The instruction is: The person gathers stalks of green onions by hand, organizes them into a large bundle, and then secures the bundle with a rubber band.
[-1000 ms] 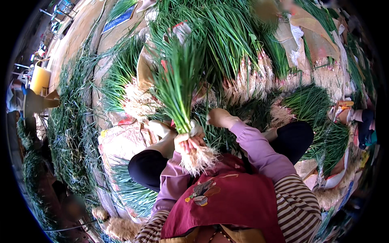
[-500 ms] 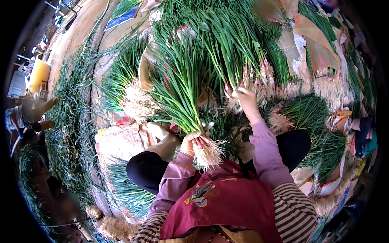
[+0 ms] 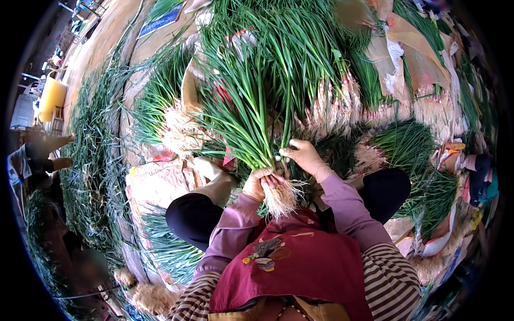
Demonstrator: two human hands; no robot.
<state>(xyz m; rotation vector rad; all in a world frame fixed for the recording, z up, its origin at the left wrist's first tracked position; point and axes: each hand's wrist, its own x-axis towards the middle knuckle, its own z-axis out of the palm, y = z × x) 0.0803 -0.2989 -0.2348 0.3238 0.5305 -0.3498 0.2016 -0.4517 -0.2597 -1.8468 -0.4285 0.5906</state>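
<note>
The bunch of green onions (image 3: pixel 251 123) stands nearly upright in front of the person's lap, leaves fanning up and away, white root ends (image 3: pixel 281 197) pointing down toward the maroon apron (image 3: pixel 300 262). The left hand (image 3: pixel 258 182) is closed around the neck of the bunch just above the roots, fingers wrapped and pressed tight.

The right hand (image 3: pixel 304 156) is now at the bunch. Half a second ago it was stretched out to the pile ahead, fingers spread over the loose stalks; it has since come back and meets the bunch on its right side. Its fingers are curled, and the fingertips pinch what appears to be a single stalk (image 3: pixel 284 128) with a small white bulb end showing at the thumb. Whether that stalk already lies inside the left hand's grip cannot be told.

Judgement: the change indicates that one more stalk is being added to the held bunch, so the bundle is not yet complete and remains unbound; no tie shows in the picture.

Around the bunch:
- Directly ahead, rows of laid green onions (image 3: pixel 332 101) with roots facing the person.
- At left, a further heap (image 3: pixel 171 123) with a pale root mass.
- At right, smaller bundles (image 3: pixel 407 144) on sacking (image 3: pixel 417 64).
- The floor covering (image 3: pixel 155 184) beside the left knee is a pale printed sack.
- At the far left edge, another person's arm (image 3: pixel 51 144) and a yellow container (image 3: pixel 52 97).
</note>
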